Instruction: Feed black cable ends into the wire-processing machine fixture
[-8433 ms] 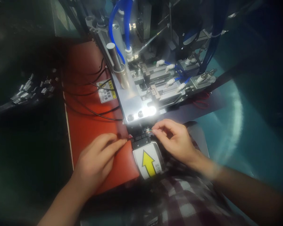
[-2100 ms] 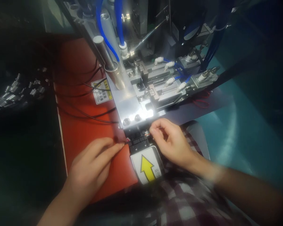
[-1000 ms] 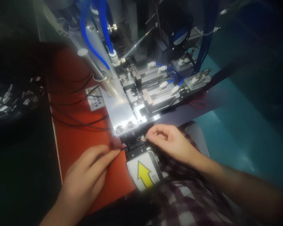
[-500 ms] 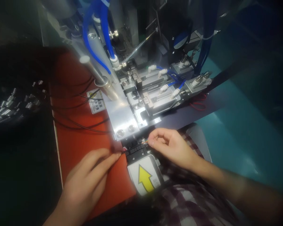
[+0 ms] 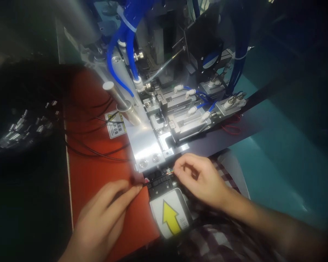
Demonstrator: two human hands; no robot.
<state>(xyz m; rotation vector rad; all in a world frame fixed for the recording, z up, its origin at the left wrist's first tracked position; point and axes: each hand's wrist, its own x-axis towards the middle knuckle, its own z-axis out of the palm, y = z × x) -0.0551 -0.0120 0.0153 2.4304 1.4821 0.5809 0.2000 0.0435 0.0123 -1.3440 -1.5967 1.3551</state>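
Note:
A thin black cable [image 5: 156, 179] runs across a black fixture [image 5: 160, 187] at the machine's front edge. My left hand [image 5: 106, 211] pinches the cable to the left of the fixture, above the orange mat. On the other side, my right hand [image 5: 198, 176] has its fingertips closed on the fine coloured wires [image 5: 170, 171] at the cable's end. In front of the fixture lies a white cover with a yellow arrow [image 5: 170, 215].
Behind the hands stands a metal machine [image 5: 144, 142] with blue air tubes [image 5: 130, 47]. Black cables [image 5: 98, 154] cross the orange mat [image 5: 95, 182]. Shiny metal parts [image 5: 19, 127] lie in a dark area at the left.
The whole view has shifted, so the machine appears slightly lower and further right. Both hands keep their hold, with nearly the same placement at the fixture.

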